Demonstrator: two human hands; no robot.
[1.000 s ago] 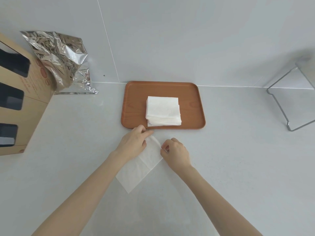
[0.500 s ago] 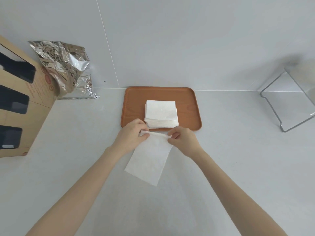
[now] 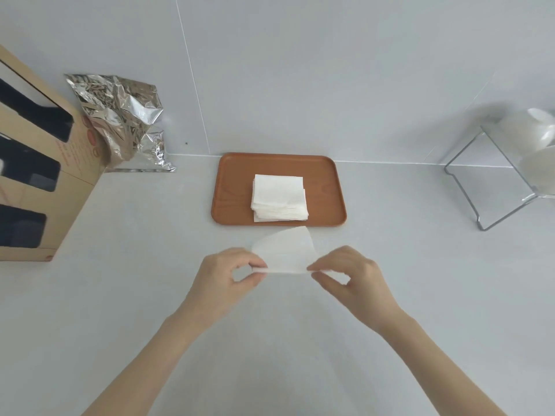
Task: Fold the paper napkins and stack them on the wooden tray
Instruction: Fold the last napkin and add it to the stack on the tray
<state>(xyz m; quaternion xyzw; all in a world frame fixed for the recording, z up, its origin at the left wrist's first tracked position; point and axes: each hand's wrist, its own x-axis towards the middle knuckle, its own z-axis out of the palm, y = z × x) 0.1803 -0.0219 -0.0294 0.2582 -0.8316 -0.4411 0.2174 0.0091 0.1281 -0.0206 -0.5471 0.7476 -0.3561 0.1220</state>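
cardboard box (image 3: 33, 181) and white bowls (image 3: 537, 151) cut by edges.

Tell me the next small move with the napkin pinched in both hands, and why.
Probably lower the near edge to the counter and crease the fold flat. The left hand and right hand each pinch a near corner of the napkin, which arches up, not yet flat enough for the stack on the tray.

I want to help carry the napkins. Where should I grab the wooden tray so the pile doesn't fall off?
Probably by its two short ends, one hand on each, coming in from the left and right. The wooden tray has a low raised rim there and bare wood on both sides of the napkin stack, so fingers would not touch the pile. Lift both ends together, flat; the stack looks a little uneven and could slide.
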